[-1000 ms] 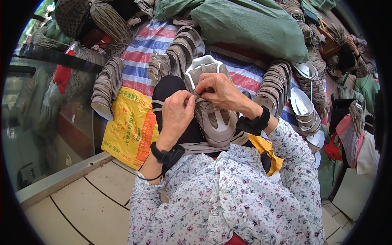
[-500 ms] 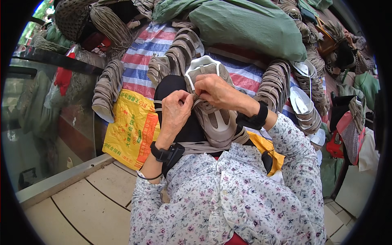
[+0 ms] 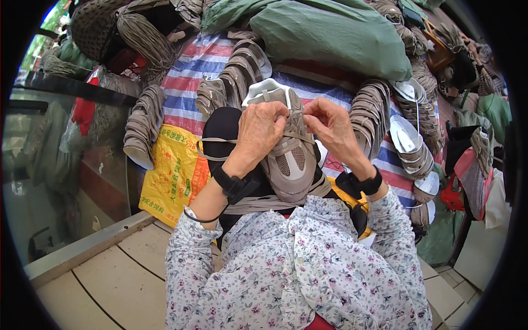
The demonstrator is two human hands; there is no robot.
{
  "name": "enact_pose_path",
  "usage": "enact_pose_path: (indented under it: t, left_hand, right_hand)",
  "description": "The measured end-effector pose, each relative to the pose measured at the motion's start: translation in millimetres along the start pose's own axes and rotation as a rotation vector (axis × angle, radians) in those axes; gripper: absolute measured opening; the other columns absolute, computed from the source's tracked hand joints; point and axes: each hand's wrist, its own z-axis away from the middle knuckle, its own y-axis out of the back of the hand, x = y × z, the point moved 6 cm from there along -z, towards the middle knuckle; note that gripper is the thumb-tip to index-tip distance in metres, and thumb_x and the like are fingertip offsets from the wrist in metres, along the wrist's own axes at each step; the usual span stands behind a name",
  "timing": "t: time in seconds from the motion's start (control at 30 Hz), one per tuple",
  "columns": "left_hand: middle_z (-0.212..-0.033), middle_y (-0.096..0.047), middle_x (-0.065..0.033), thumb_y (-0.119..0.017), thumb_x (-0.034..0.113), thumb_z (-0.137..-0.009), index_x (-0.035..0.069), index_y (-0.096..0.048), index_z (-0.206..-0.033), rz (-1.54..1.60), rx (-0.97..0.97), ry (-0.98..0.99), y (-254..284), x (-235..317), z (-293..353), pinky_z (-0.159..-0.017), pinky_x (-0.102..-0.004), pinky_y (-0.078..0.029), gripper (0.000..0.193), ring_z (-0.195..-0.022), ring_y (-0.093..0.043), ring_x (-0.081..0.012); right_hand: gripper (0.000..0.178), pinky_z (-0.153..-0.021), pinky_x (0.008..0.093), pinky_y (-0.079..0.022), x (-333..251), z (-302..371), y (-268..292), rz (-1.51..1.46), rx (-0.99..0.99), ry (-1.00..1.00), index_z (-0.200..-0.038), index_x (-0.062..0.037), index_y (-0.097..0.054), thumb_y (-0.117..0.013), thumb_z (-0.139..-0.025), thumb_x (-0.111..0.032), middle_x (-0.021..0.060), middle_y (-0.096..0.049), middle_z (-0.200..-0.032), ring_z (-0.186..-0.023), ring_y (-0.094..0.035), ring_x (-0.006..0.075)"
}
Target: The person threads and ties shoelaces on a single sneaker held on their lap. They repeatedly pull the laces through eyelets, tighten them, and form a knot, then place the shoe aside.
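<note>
Moved: left hand [image 3: 257, 132] and right hand [image 3: 334, 129], now farther apart
Left fingers: curled over the shoe's [image 3: 291, 171] left side; cannot tell if gripping
Right fingers: bent beside its right side; grip unclear
Shoe: on the lap [image 3: 219, 124], toe toward the floral shirt [image 3: 308, 253]

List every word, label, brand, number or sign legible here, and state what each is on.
Yellow sack: red and green characters, plus lettering on an orange panel; some is legible, but I won't copy its wording.
Shoe in the centre: no lettering that I can make out.
Pale shoe pieces at right: any marks are too small to read.
Black wristbands: nothing readable.
</note>
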Motion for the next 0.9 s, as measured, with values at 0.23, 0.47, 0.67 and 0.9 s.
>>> enact_pose_path:
  t: [0.23, 0.47, 0.67, 0.9]
  left_hand:
    - [-0.063, -0.063, -0.0139, -0.065, 0.009, -0.078, 0.001, -0.073, -0.096, -0.024, -0.079, 0.012, -12, 3, -2, -0.057, -0.0351, -0.049, 0.022, -0.055, -0.062, -0.0229]
    - [-0.071, -0.065, -0.0197, -0.064, 0.007, -0.079, 0.002, -0.071, -0.088, -0.048, -0.135, -0.039, -15, 7, -2, -0.066, -0.0458, -0.052, 0.013, -0.07, -0.066, -0.0377]
    - [-0.059, -0.059, -0.0166, -0.063, 0.003, -0.079, -0.002, -0.064, -0.078, -0.089, -0.054, -0.117, -13, 13, -4, -0.054, -0.0391, -0.048, 0.005, -0.056, -0.063, -0.033]
    - [-0.062, -0.062, -0.0173, -0.062, 0.004, -0.081, 0.001, -0.06, -0.08, -0.342, -0.026, -0.141, -1, 18, 1, -0.056, -0.0439, -0.05, 0.003, -0.06, -0.064, -0.0356]
  right_hand:
    - [0.003, -0.058, 0.0223, -0.051, 35, 12, -11, -0.185, 0.144, -0.112, -0.091, 0.0019, -0.062, -0.063, -0.089, 0.0, 0.0024, -0.064, -0.074, -0.065, -0.06, 0.0069]
    - [0.001, -0.059, 0.0213, -0.051, 48, 19, -30, -0.34, 0.105, -0.156, -0.089, 0.0015, -0.061, -0.062, -0.089, 0.001, 0.0029, -0.064, -0.074, -0.063, -0.061, 0.0065]
    - [0.002, -0.056, 0.0202, -0.049, 45, 13, -7, -0.314, 0.079, -0.168, -0.087, 0.0008, -0.06, -0.062, -0.088, 0.001, 0.0015, -0.063, -0.073, -0.062, -0.06, 0.0053]
    - [0.004, -0.056, 0.034, -0.045, 34, 2, 27, 0.278, 0.143, 0.195, -0.083, 0.0025, -0.058, -0.062, -0.082, 0.003, 0.0133, -0.059, -0.068, -0.06, -0.06, 0.0249]
